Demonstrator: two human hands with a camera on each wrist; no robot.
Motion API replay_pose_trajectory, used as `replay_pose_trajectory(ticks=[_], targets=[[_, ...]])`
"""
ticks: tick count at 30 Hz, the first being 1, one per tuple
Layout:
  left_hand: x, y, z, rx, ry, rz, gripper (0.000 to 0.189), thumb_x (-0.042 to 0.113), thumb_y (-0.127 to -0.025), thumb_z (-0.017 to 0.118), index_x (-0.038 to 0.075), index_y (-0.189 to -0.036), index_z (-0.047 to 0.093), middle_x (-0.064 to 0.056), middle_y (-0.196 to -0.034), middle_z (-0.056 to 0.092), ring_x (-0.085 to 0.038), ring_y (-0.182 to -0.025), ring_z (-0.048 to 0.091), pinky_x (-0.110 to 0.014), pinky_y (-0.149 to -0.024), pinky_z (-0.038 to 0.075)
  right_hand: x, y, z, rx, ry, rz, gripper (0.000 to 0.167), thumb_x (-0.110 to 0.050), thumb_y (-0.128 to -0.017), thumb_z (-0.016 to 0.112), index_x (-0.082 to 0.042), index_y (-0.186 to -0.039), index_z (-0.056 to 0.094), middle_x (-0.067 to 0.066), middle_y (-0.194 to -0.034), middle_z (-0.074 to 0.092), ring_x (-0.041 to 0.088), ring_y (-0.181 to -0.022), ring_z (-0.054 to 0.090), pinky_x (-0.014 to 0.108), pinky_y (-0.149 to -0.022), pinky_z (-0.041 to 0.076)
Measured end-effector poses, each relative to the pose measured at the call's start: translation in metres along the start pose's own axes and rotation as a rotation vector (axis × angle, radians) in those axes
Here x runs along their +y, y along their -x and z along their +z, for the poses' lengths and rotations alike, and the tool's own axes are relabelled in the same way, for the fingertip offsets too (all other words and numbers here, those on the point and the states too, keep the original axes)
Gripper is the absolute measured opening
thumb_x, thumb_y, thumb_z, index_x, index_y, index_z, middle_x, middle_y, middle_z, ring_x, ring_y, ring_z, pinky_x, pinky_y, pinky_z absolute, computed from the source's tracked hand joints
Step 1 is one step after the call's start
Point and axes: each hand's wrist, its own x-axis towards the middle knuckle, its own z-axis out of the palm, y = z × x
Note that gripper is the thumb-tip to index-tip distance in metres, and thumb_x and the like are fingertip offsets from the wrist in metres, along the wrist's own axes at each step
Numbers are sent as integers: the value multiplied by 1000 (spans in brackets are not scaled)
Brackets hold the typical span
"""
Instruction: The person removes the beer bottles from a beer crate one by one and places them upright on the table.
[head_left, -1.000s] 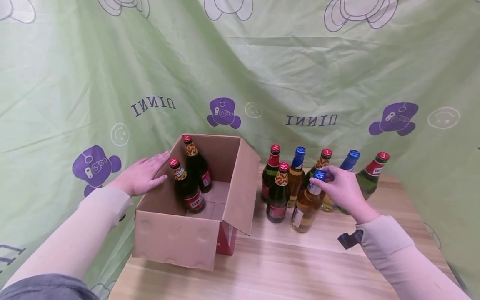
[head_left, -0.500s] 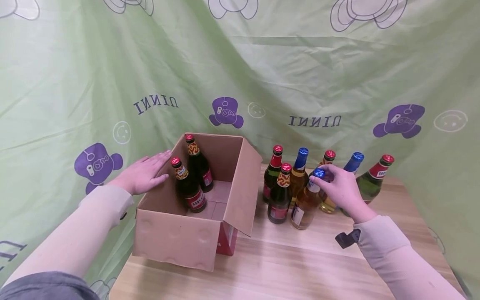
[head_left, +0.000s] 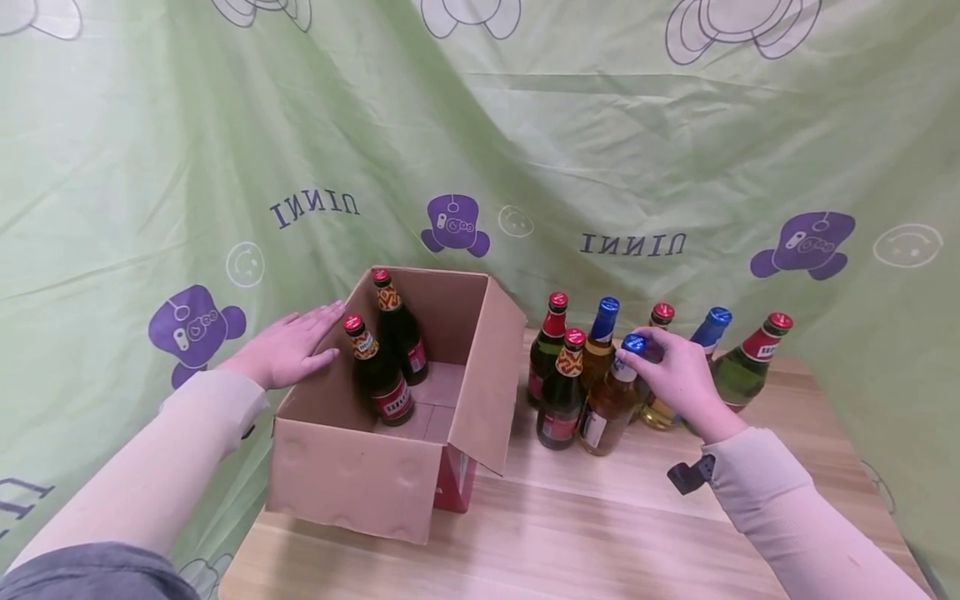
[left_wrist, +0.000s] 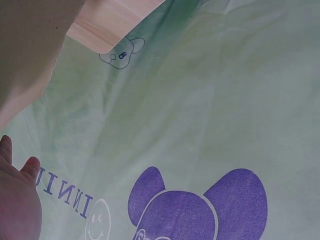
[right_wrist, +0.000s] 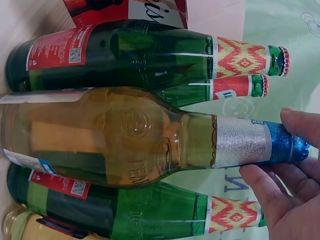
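Observation:
My right hand (head_left: pixel 678 379) pinches the blue-capped neck of a clear amber beer bottle (head_left: pixel 606 417) between thumb and fingers. In the right wrist view this bottle (right_wrist: pixel 140 135) has silver foil below its blue cap. Close on its left stands a green beer bottle (head_left: pixel 560 408) with a red cap and patterned neck. My left hand (head_left: pixel 288 350) lies with fingers extended at the left rim of an open cardboard box (head_left: pixel 352 475). Inside the box, two green beer bottles, a nearer one (head_left: pixel 384 387) and a farther one (head_left: pixel 405 329), stand along the left side.
Behind the held bottle stand several more bottles, among them a red-capped one (head_left: pixel 551 329), a blue-capped one (head_left: pixel 600 333) and a tilted-looking green one (head_left: pixel 742 367). A box flap (head_left: pixel 491 392) sticks out toward them. A green printed cloth (head_left: pixel 600 150) hangs behind the wooden table (head_left: pixel 585 533).
The amber bottle has shifted slightly left, closer to the green bottle beside it, with my right hand on its neck throughout. My left hand has stayed at the box rim.

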Motion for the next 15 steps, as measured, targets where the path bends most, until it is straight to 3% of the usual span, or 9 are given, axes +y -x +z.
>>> replay_pose_trajectory(ticks=[6,12,15], targets=[[-3,0,2,57,0,40,71,36,-105,53,-7,-157,33,-29,-160,34,-49,-145,35,-67,-114,30,-1,0,-1,-14,-4,12,41,-24,-95,77,7,-120,68,24,-95,74,37,-84,71,44,-70,55],[2,0,-3,7,-10,14,70,34,-106,52,-9,-157,30,-28,-163,30,-47,-148,31,-64,-118,26,-1,-3,-4,-81,-17,35,41,-24,-97,74,6,-122,65,23,-100,73,36,-88,70,44,-73,54],[3,0,-3,-14,-25,3,71,34,-106,51,-9,-158,29,-28,-163,28,-47,-148,30,-64,-118,25,-6,-9,-8,-139,-28,30,42,-25,-99,72,6,-126,63,25,-111,71,39,-97,69,51,-82,56]])
